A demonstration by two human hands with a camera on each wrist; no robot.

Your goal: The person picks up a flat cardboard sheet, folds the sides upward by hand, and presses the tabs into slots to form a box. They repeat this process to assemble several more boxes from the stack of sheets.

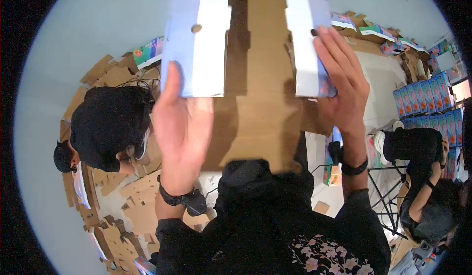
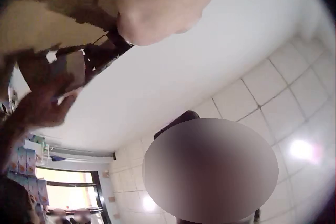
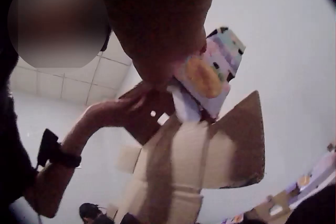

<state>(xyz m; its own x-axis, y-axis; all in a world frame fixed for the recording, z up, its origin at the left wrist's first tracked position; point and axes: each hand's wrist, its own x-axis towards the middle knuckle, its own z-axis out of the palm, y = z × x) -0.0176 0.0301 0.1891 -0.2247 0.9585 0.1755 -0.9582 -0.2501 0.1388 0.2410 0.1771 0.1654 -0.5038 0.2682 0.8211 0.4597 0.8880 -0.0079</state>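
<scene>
Head view: carton [image 1: 265, 68] aloft at upper centre, brown inner side towards the camera, top running out of frame. Two printed side panels flank the brown middle: left panel [image 1: 210, 53] blue and white with a round hole, right panel [image 1: 306, 53] likewise blue and white. Brown flap [image 1: 246, 137] spreads below them, just above the black top [image 1: 275, 221] of the wearer, which has pink blossoms printed at lower right.

Left hand [image 1: 182, 122]: grips the lower end of the left panel, thumb up on the blue outer face, fingers passing behind the panel. Right hand [image 1: 344, 78]: against the outer face of the right panel, fingers nearly straight and close together, fingertips near a dark hole. Its thumb is hidden; cannot tell whether it pinches. Dark bands on both wrists.

Right wrist view: carton at centre, brown flaps spread, colourful printed part at upper right of it, left hand on its left side. Left wrist view: carton dark and partly seen at upper left, tiled ceiling [image 2: 262, 98] at right, window [image 2: 71, 187] at lower left.

Surroundings, head view: person in black [image 1: 112, 127] bent over at left; cardboard pieces [image 1: 150, 201] strewn at lower left; second person in black [image 1: 427, 201] at lower right, beside thin black metal legs [image 1: 386, 196]; rows of printed boxes [image 1: 423, 98] stacked at right.
</scene>
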